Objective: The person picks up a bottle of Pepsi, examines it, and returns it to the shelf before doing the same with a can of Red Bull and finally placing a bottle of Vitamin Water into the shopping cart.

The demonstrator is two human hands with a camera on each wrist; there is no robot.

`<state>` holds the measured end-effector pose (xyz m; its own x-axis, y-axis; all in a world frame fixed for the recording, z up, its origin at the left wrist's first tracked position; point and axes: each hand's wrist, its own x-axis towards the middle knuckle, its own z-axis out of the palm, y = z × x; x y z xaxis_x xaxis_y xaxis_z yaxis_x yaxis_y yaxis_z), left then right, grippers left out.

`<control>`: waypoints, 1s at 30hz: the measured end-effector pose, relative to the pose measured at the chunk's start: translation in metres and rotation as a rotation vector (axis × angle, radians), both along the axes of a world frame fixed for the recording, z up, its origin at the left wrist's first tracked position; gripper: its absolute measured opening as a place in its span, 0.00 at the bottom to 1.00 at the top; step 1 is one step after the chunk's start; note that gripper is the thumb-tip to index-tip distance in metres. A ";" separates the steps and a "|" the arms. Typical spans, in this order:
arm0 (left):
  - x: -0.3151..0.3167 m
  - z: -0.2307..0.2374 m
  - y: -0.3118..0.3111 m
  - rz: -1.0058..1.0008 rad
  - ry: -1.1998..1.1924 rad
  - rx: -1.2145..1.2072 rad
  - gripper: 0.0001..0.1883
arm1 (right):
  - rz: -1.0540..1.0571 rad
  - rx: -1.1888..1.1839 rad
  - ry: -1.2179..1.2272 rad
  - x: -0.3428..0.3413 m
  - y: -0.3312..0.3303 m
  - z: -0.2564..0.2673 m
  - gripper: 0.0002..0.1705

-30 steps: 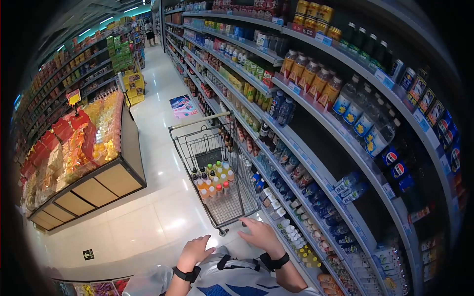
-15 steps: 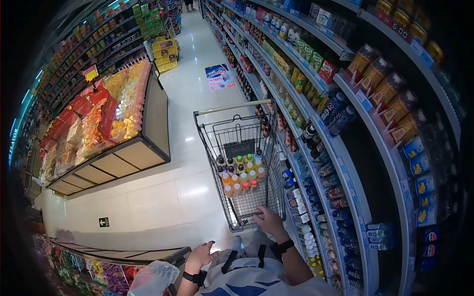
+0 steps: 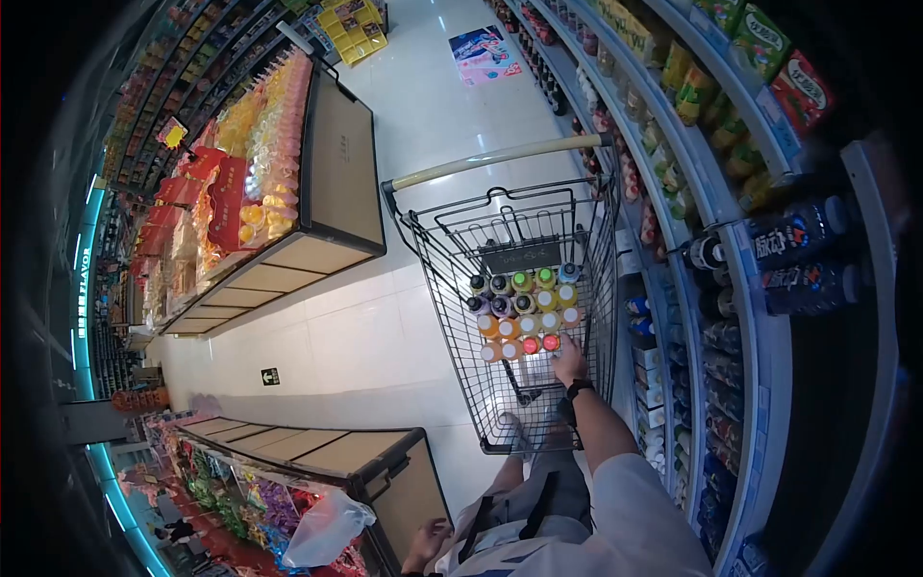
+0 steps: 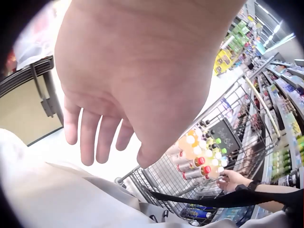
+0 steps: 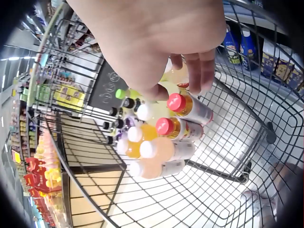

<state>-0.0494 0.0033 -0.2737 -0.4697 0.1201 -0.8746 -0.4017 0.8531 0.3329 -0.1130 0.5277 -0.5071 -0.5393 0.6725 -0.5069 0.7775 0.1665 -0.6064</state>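
My right hand reaches down into the shopping cart, at the right end of the front row of bottles. In the right wrist view its thumb and bent fingers stand apart, close above a red-capped bottle; a peach-coloured bottle shows in the gap. Several drinks bottles stand packed in the cart, with white, orange, green, black and red caps. Low beside my body, my left hand hangs with its fingers loosely spread and nothing in it.
Drinks shelves run along the right, near the cart. A stand of packaged snacks is at the left, and another counter lies close by my left hand. A clear plastic bag rests on that counter. The cart's handle faces away.
My right hand has moved from the near edge of the cart down to the bottles inside. My left hand has dropped lower beside my body. The view has tilted down, closer to the cart.
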 end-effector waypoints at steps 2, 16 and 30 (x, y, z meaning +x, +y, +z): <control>0.013 -0.003 -0.009 0.137 0.025 0.011 0.26 | 0.102 -0.006 -0.055 -0.018 0.002 -0.016 0.37; 0.029 -0.010 -0.017 0.190 -0.048 0.003 0.27 | -0.166 0.006 0.143 0.015 -0.032 -0.022 0.22; -0.096 0.006 -0.026 -0.404 0.347 0.546 0.21 | -0.315 0.240 0.543 0.156 -0.193 0.307 0.23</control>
<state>-0.1458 -0.0230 -0.2678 -0.5342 0.7145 -0.4518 0.1113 0.5892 0.8003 0.0425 0.3349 -0.2001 -0.4352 0.8996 -0.0357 0.4061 0.1607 -0.8996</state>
